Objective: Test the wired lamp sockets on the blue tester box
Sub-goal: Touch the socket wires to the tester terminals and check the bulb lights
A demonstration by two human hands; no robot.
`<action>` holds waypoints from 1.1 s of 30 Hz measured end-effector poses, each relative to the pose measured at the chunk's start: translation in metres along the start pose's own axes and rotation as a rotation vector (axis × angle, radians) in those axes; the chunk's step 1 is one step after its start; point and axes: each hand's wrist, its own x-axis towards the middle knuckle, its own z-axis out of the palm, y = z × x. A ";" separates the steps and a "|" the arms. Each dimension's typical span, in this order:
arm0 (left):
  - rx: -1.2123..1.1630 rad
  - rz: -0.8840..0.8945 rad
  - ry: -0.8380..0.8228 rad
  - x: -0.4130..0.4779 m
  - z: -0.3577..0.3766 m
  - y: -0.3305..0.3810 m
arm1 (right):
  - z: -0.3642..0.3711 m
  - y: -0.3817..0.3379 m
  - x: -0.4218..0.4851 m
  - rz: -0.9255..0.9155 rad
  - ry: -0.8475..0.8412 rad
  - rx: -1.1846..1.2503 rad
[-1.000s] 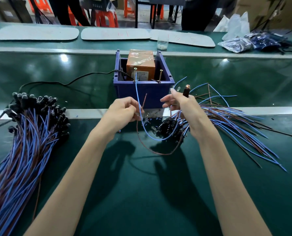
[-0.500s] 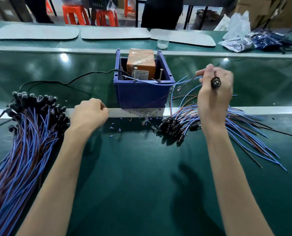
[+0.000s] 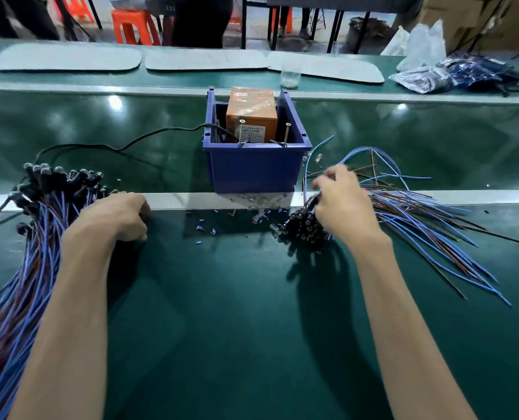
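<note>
The blue tester box (image 3: 253, 169) stands at the belt's edge, holding an orange unit (image 3: 250, 112) and two upright screws (image 3: 240, 131) as contacts. My right hand (image 3: 343, 210) is down on the right pile of wired lamp sockets (image 3: 303, 230). Its blurred fingers pinch one black socket (image 3: 312, 204) at the pile's top. That pile's blue and brown wires (image 3: 418, 216) fan out to the right. My left hand (image 3: 122, 216) rests as a curled fist on the belt beside the big left bundle of sockets (image 3: 43, 195). I see nothing held in it.
A black cable (image 3: 131, 144) runs from the box to the left. Small wire scraps (image 3: 206, 230) lie in front of the box, by a metal rail (image 3: 176, 200). Grey mats (image 3: 61, 57), a clear cup (image 3: 290, 75) and plastic bags (image 3: 418, 77) sit at the back.
My right hand came down from beside the box onto the right pile. My left hand let go of the wire ends and moved left toward the left bundle.
</note>
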 end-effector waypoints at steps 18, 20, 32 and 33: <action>-0.263 0.218 0.244 -0.016 -0.013 0.008 | -0.004 -0.010 0.002 -0.137 0.026 0.469; -0.346 0.292 0.324 -0.022 -0.016 0.019 | -0.011 -0.021 -0.003 -0.194 -0.023 0.683; -0.951 0.526 0.766 -0.045 -0.029 0.062 | -0.009 -0.057 -0.019 -0.258 -0.323 1.039; -0.992 0.550 0.758 -0.048 -0.029 0.068 | -0.009 -0.057 -0.019 -0.256 -0.323 1.048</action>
